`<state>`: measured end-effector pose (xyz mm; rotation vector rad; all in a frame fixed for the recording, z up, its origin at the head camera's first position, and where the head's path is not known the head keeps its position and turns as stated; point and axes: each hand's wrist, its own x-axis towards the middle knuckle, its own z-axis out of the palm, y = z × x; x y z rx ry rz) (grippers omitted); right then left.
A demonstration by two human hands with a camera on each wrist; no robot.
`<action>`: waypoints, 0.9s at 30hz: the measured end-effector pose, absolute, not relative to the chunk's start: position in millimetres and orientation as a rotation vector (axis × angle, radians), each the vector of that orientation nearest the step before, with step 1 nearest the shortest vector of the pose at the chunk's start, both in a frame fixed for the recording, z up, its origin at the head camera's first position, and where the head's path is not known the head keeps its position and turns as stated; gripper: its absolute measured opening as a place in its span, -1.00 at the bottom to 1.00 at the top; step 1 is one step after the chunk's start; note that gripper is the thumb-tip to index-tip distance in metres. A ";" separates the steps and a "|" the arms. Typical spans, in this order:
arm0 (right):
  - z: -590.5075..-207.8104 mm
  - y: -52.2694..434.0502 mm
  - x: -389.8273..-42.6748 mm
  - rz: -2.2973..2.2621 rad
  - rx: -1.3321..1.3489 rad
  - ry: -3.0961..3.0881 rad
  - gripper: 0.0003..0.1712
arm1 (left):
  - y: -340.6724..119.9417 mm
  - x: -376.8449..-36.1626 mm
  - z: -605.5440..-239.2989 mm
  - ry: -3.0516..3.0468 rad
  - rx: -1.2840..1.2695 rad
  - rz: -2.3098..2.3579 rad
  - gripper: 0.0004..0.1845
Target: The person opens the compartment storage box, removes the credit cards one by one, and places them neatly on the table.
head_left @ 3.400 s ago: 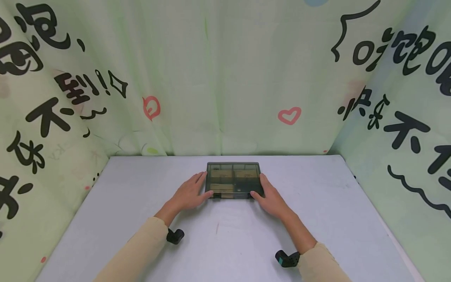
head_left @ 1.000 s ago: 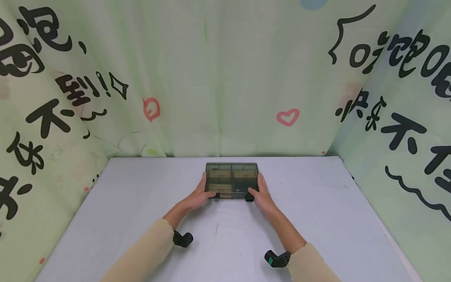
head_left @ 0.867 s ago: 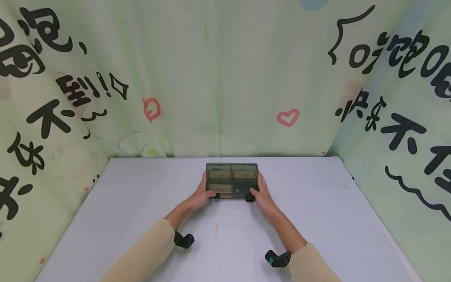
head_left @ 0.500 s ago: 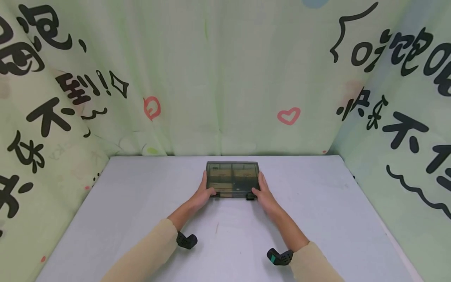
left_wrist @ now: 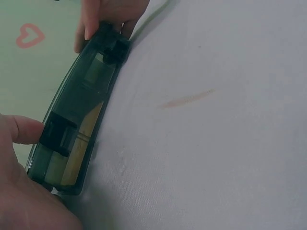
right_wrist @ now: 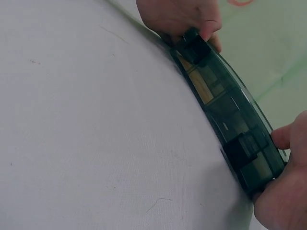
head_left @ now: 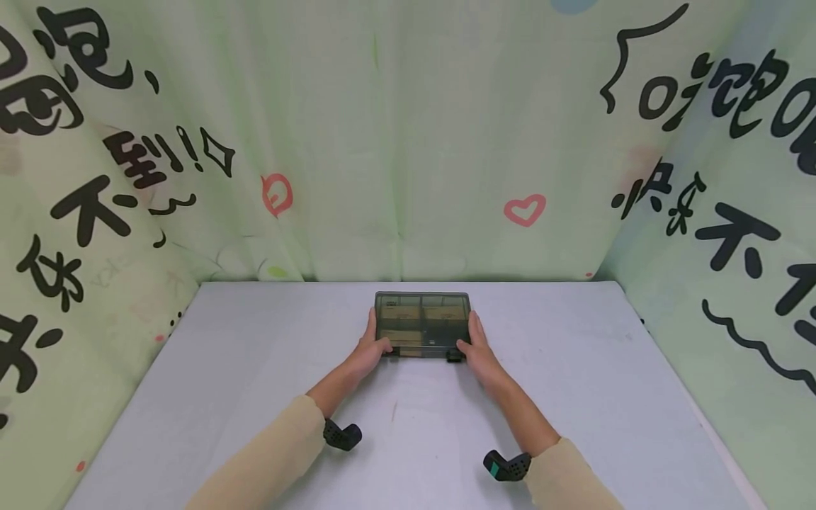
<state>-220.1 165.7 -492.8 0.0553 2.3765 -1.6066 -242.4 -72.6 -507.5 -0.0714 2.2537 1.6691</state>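
A flat, dark translucent storage box (head_left: 446,333) with compartments lies near the back of the table, its lid down. Tan pieces show through the lid. My left hand (head_left: 365,354) grips its left end, fingers along the side and thumb at the front corner. At the other end my right hand (head_left: 482,358) holds it the same way. Two black latches sit on the front edge. In the left wrist view my left thumb touches the left latch (left_wrist: 58,134). The right latch (right_wrist: 240,149) juts out past the lower edge, with my right thumb on the lid's edge above it.
The table (head_left: 408,439) is covered in white cloth with a faint brownish mark (left_wrist: 187,99). Behind it hangs a pale green curtain (head_left: 395,142) with black writing and pink hearts, which also runs along both sides. Black wrist cameras sit at both sleeves.
Since the oldest frame, my left hand has turned from spread fingers to lying along the box's side. The right latch has come to stick out at the front. The box has barely moved.
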 end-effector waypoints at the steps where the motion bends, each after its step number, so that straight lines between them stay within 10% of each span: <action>1: -492.6 165.6 -219.6 -1.605 0.056 2.381 -0.18 | -72.9 -241.6 -507.7 2.267 -0.058 1.659 0.10; 27: -493.3 173.2 -219.3 -1.423 -0.034 2.558 -0.18 | -91.2 -244.1 -494.0 2.246 0.054 1.587 0.09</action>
